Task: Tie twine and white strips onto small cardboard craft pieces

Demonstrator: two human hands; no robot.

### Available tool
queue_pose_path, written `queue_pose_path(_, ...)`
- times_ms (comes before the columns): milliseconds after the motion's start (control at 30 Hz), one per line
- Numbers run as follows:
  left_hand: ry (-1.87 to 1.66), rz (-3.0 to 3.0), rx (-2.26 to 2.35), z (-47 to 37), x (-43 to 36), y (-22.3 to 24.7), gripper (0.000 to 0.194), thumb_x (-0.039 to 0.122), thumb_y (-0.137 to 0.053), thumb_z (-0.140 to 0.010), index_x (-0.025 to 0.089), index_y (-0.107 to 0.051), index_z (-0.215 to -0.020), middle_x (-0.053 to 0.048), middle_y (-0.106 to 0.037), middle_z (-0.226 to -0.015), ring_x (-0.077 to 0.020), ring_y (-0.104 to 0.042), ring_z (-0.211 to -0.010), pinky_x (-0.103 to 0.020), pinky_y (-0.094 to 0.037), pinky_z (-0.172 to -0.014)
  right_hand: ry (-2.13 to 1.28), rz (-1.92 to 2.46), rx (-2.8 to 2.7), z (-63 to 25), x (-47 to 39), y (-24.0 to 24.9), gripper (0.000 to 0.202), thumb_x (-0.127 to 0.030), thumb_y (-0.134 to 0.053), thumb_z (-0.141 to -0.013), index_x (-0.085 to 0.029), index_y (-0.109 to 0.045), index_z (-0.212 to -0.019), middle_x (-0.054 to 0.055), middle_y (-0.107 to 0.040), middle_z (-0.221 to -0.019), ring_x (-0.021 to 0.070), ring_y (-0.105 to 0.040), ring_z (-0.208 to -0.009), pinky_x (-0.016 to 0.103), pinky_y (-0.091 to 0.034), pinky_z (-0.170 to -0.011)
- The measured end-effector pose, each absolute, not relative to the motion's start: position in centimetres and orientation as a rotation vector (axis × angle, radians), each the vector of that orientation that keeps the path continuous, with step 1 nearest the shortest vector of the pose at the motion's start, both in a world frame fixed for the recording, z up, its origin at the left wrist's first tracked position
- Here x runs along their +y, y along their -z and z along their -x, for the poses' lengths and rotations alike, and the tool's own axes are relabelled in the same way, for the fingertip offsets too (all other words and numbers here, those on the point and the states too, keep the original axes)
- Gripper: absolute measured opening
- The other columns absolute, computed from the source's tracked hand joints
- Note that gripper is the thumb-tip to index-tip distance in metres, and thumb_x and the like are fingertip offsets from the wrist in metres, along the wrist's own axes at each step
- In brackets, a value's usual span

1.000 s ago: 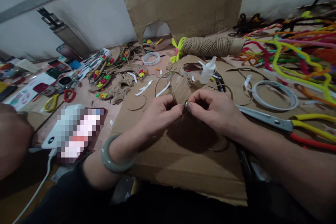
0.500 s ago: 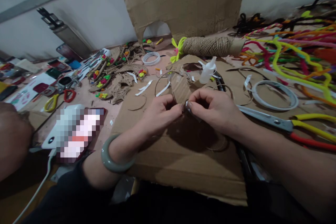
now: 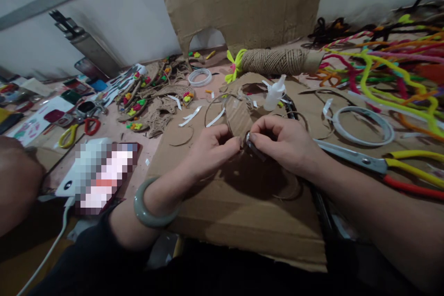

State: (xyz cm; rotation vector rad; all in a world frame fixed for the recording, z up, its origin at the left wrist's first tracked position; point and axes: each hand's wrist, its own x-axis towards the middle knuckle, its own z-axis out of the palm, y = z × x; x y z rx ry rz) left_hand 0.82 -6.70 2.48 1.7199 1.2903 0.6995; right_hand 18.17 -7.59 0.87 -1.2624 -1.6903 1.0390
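Observation:
Over a cardboard sheet [image 3: 243, 229], my left hand [image 3: 217, 148] is closed on the lower left edge of a small cut cardboard piece [image 3: 238, 118]. Close beside it, my right hand [image 3: 282, 141] pinches a small whitish scrap [image 3: 248, 138] at that piece's lower edge; its exact kind is hard to make out. The fingertips of both hands nearly meet. A thin twine [image 3: 210, 106] loops out behind the left hand. Past the right hand stands a clear squeeze bottle [image 3: 275, 95] with a pointed nozzle. White strips [image 3: 190, 116] lie on the cardboard.
Large scissors [image 3: 367, 162] and a tape roll [image 3: 364, 126] lie to the right, under colourful pipe cleaners [image 3: 398, 69]. A twine roll [image 3: 277, 61] sits behind. On the left are a phone [image 3: 109, 175], a white power bank [image 3: 83, 162] and another person's blurred hand [image 3: 17, 185].
My right fingertips have shifted very slightly right, away from the left thumb, with the whitish scrap. My left hand stays in place.

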Motion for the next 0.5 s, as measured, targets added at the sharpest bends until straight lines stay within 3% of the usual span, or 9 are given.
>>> queue_pose_path(300,-0.69,-1.71,1.266,-0.72,-6.61,-2.19,0.025,0.037,-0.056,-0.07,0.019,-0.045,-0.056,0.004,-0.04,-0.056,-0.0092,-0.037,-0.054,-0.022,-0.028,-0.046,-1.057,1.248,-1.703,-18.24,-7.51,-0.99,0.01,-0.026,-0.056,-0.074,-0.02,-0.057,-0.067,-0.004,-0.055,-0.055,0.0098,-0.047,-0.051,0.025,-0.038,-0.052)
queue_pose_path(500,-0.702,-1.708,1.246,-0.68,-6.61,-2.26,0.026,0.036,-0.058,-0.071,0.019,-0.045,-0.055,0.004,-0.039,-0.054,-0.0093,-0.036,-0.053,-0.021,-0.027,-0.044,-1.077,1.177,-1.741,-18.28,-7.62,-0.9,0.018,-0.031,-0.058,-0.082,-0.018,-0.066,-0.072,-0.003,-0.058,-0.057,0.0085,-0.047,-0.051,0.024,-0.038,-0.051)
